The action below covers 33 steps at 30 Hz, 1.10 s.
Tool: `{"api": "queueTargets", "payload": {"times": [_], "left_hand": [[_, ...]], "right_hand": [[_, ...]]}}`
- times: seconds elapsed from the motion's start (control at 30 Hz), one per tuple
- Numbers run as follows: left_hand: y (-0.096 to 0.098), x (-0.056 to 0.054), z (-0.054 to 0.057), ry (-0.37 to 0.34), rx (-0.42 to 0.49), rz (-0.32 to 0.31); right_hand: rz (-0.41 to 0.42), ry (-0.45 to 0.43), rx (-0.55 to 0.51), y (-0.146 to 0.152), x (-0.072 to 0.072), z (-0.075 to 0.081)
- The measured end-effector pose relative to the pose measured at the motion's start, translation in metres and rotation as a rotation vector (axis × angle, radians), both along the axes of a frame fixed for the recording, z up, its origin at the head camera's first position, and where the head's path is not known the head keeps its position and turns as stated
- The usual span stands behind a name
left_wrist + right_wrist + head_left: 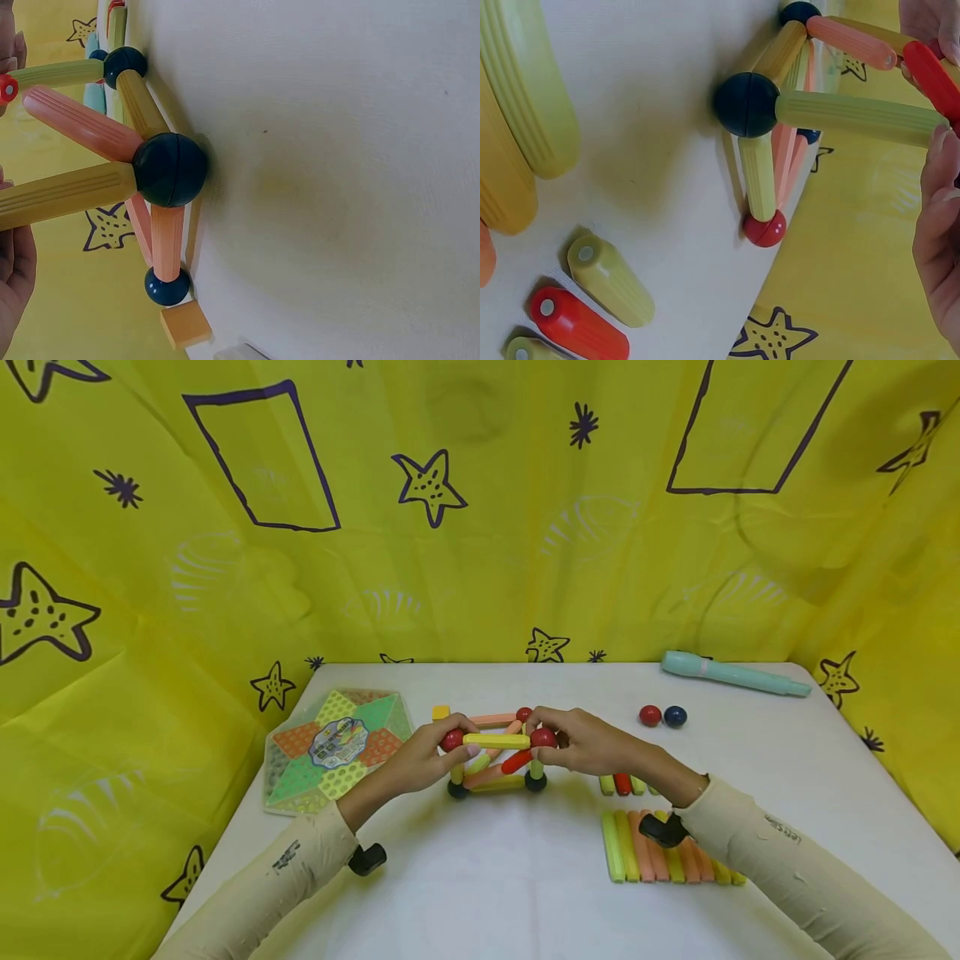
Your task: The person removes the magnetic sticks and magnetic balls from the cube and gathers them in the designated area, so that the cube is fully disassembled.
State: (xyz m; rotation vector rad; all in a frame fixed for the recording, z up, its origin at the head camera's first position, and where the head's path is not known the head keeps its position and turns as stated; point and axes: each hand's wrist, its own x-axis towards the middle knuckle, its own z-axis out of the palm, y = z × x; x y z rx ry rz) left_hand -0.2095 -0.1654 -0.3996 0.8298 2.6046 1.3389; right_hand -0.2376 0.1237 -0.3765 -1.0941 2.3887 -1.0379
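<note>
A frame of magnetic rods and balls stands on the table, with dark balls [457, 790] at its near lower corners. Across its near top runs a yellow rod [497, 742] between two red balls. My left hand [427, 760] pinches the left red ball [452, 741] with thumb and fingers. Between the thumb and fingers of my right hand [588, 742] is the right red ball [543, 739]. Below the yellow rod, a short red rod [516, 762] slants near a pink rod [82, 124]. A light green upright rod [862, 116] rises from a dark ball [746, 105] towards my right fingertips.
On the left lies a clear plastic box [279, 803] with a patterned lid. An orange block [441, 712] sits behind the frame. To the right are loose red [650, 716] and blue [676, 717] balls, short rods [622, 785], longer rods [652, 860] and a teal tube-like object [735, 675].
</note>
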Motion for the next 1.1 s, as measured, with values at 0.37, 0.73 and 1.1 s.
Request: {"api": "queueTargets", "payload": {"times": [0.37, 0.73, 1.1], "left_hand": [[-0.001, 0.000, 0.000, -0.006, -0.005, -0.008], [-0.002, -0.001, -0.001, -0.004, -0.010, -0.001], [-0.003, 0.000, -0.001, 0.006, -0.006, 0.001]], "right_hand": [[0.034, -0.057, 0.059, 0.000, -0.002, 0.006], [0.016, -0.081, 0.043, 0.001, -0.002, 0.003], [-0.003, -0.112, -0.038, 0.008, -0.003, -0.006]]}}
